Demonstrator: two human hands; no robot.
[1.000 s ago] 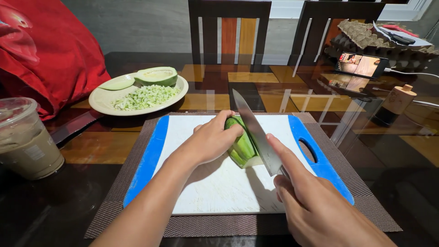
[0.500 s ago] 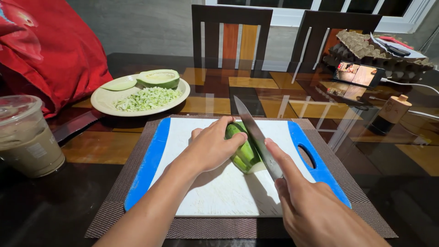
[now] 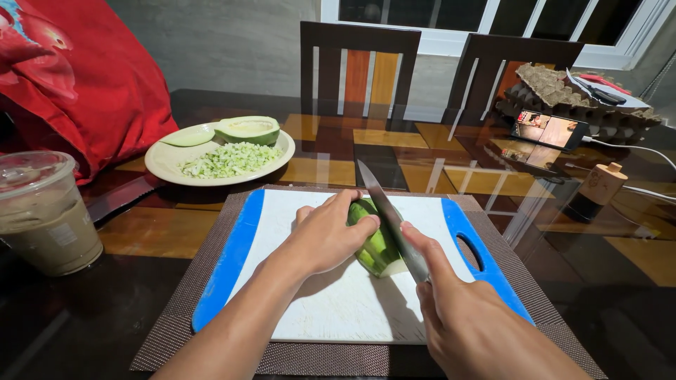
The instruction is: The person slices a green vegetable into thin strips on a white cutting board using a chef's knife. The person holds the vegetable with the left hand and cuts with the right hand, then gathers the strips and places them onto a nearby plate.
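resting on the blue-edged cutting board (image 3: 246, 232), the green fruit half (image 3: 377, 243) looks firm, rounded and slippery; the left hand (image 3: 325, 232) clamps its uncut end, while the right hand (image 3: 465, 324) grips the knife (image 3: 387, 211) across it.

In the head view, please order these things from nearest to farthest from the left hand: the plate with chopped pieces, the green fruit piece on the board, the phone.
1. green fruit piece: under the left hand, on the cutting board.
2. plate: far left of the hand.
3. phone: far right, by the egg trays.
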